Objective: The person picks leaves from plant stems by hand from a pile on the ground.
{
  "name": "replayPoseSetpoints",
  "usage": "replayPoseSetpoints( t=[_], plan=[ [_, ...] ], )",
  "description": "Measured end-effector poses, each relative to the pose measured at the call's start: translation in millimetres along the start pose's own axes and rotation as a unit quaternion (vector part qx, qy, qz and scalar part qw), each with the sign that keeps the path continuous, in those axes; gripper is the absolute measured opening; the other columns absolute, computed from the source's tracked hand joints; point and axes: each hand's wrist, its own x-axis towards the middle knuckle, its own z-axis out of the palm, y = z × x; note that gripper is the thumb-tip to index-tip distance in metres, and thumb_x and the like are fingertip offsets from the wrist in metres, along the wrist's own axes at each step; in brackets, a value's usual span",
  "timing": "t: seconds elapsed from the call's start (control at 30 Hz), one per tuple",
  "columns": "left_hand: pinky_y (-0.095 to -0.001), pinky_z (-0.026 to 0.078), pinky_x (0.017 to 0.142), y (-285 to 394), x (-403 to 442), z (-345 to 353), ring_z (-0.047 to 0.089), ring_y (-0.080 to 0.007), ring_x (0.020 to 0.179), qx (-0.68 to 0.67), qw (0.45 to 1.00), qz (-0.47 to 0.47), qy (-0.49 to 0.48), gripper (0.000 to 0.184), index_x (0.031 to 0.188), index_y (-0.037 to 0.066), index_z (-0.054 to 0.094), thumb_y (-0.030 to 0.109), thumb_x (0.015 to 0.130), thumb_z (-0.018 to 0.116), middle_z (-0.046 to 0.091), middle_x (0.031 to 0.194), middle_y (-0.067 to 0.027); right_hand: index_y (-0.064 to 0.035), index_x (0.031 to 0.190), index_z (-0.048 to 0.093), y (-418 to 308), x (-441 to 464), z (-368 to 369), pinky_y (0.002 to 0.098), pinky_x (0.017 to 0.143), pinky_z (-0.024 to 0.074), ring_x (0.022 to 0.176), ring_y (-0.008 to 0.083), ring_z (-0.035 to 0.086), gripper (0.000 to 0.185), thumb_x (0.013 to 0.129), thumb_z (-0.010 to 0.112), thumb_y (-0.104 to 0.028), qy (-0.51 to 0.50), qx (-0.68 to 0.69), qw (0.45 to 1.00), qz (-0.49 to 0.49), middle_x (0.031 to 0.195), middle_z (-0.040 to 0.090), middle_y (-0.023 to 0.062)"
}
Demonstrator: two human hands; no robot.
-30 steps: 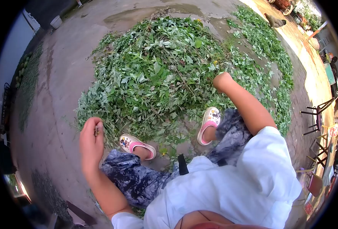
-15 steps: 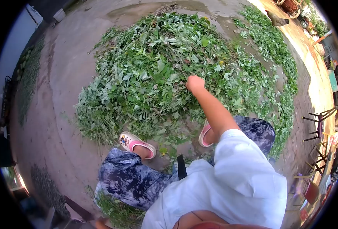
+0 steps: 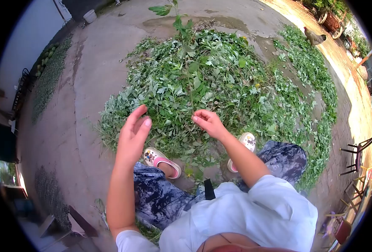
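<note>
My right hand (image 3: 207, 122) pinches the lower end of a long leafy stem (image 3: 186, 63), which stands upright from the fingers over the heap, its top leaves near the upper edge of the view. To the left, my left hand (image 3: 133, 133) is raised with thumb and fingers apart and nothing between them. Beneath and beyond both hands lies a wide heap of cut green leafy stems (image 3: 160, 90) on the concrete. More green stems (image 3: 149, 232) lie beside my left leg, partly hidden by it.
My feet in pink-and-white clogs (image 3: 162, 161) are at the heap's near edge. A strip of greens (image 3: 310, 63) runs along the right. A hen (image 3: 315, 37) stands at the upper right, chairs (image 3: 357, 156) at the right, and a white bucket (image 3: 89, 17) at the upper left.
My left hand has come up from the lower left edge and opened. My right hand has moved back from the heap with a stem now raised in it. The view has shifted slightly.
</note>
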Motion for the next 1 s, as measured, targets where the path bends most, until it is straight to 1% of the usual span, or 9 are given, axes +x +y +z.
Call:
replayPoseSetpoints(
  t=[0.17, 0.23, 0.33, 0.4, 0.57, 0.67, 0.73, 0.83, 1.0],
  plan=[
    [-0.032, 0.034, 0.094, -14, 39, 43, 0.038, -0.0239, 0.117, -0.12, 0.989, 0.081, 0.028, 0.058, 0.13, -0.003, 0.024, 0.021, 0.085, 0.053, 0.03, 0.132, -0.0154, -0.0019, 0.088, 0.056, -13, -25, 42, 0.0187, 0.049, 0.034, 0.056, 0.0027, 0.04, 0.016, 0.082, 0.057, -0.016, -0.129, -0.027, 0.991, -0.029, 0.067, 0.05, -0.0043],
    [-0.0319, 0.039, 0.088, -17, 38, 42, 0.048, -0.0204, 0.106, -0.088, 0.989, 0.102, 0.057, 0.048, 0.128, 0.002, 0.029, 0.023, 0.088, 0.046, 0.042, 0.123, -0.0147, -0.0019, 0.088, 0.055, -14, -31, 51, 0.0191, 0.05, 0.0346, 0.057, 0.0032, 0.041, 0.015, 0.082, 0.056, -0.016, -0.158, 0.001, 0.987, 0.0, 0.068, 0.05, -0.0037],
    [-0.0264, 0.048, 0.066, -12, 34, 39, 0.058, -0.0136, 0.068, -0.3, 0.954, 0.006, 0.013, 0.024, 0.108, 0.004, 0.046, 0.019, 0.089, 0.044, 0.057, 0.085, -0.0072, -0.0022, 0.089, 0.055, -16, -31, 52, 0.0194, 0.051, 0.0356, 0.058, 0.004, 0.042, 0.016, 0.082, 0.057, -0.017, -0.218, 0.037, 0.973, 0.063, 0.071, 0.051, -0.0024],
    [-0.0251, 0.048, 0.062, -19, 37, 36, 0.056, -0.0127, 0.064, -0.288, 0.957, 0.007, 0.02, 0.02, 0.103, 0.004, 0.047, 0.018, 0.089, 0.045, 0.057, 0.082, -0.0065, -0.0026, 0.09, 0.055, -19, -25, 53, 0.0195, 0.051, 0.0359, 0.058, 0.0044, 0.043, 0.018, 0.081, 0.059, -0.018, -0.251, 0.047, 0.962, 0.092, 0.072, 0.051, -0.0015],
    [-0.0213, 0.045, 0.049, -26, 37, 39, 0.05, -0.0096, 0.054, -0.259, 0.965, 0.012, 0.025, 0.011, 0.092, 0.004, 0.048, 0.014, 0.087, 0.047, 0.053, 0.071, -0.0038, -0.0111, 0.132, 0.022, -79, 0, 61, 0.0197, 0.049, 0.0399, 0.059, 0.0048, 0.045, 0.075, 0.072, 0.066, -0.017, 0.014, -0.088, 0.983, -0.158, 0.107, 0.041, 0.0094],
    [-0.0172, 0.032, 0.039, -26, 31, 47, 0.038, -0.0033, 0.046, -0.232, 0.973, 0.018, -0.005, 0.012, 0.089, 0.005, 0.044, 0.017, 0.089, 0.045, 0.046, 0.062, 0.0019, -0.0071, 0.118, 0.039, -109, 17, 65, 0.0264, 0.05, 0.0423, 0.06, 0.0138, 0.051, 0.048, 0.076, 0.061, -0.018, 0.051, -0.149, 0.971, -0.178, 0.097, 0.049, 0.011],
    [-0.0171, 0.029, 0.038, -25, 29, 46, 0.036, -0.0026, 0.045, -0.259, 0.966, 0.008, -0.015, 0.012, 0.09, 0.005, 0.044, 0.017, 0.09, 0.044, 0.045, 0.061, 0.0026, -0.0038, 0.094, 0.05, -108, 30, 61, 0.0344, 0.054, 0.0429, 0.063, 0.0262, 0.054, 0.02, 0.082, 0.053, -0.019, -0.014, -0.376, 0.882, -0.284, 0.08, 0.053, 0.0131],
    [-0.0168, 0.023, 0.037, -23, 29, 50, 0.03, -0.0013, 0.045, -0.297, 0.955, -0.003, 0.001, 0.011, 0.091, 0.006, 0.042, 0.017, 0.09, 0.043, 0.041, 0.061, 0.0044, -0.0028, 0.077, 0.048, -115, 28, 56, 0.0397, 0.058, 0.0418, 0.066, 0.034, 0.052, 0.021, 0.085, 0.048, -0.022, -0.049, -0.39, 0.878, -0.274, 0.069, 0.052, 0.0144],
    [-0.0164, 0.024, 0.037, -28, 32, 49, 0.032, -0.0013, 0.046, -0.254, 0.967, -0.001, -0.006, 0.012, 0.092, 0.008, 0.041, 0.02, 0.09, 0.042, 0.043, 0.065, 0.0029, -0.0033, 0.081, 0.05, -143, 11, 43, 0.04, 0.06, 0.0424, 0.067, 0.0309, 0.055, 0.017, 0.083, 0.052, -0.02, -0.024, -0.331, 0.893, -0.303, 0.071, 0.053, 0.0148]
  ],
)
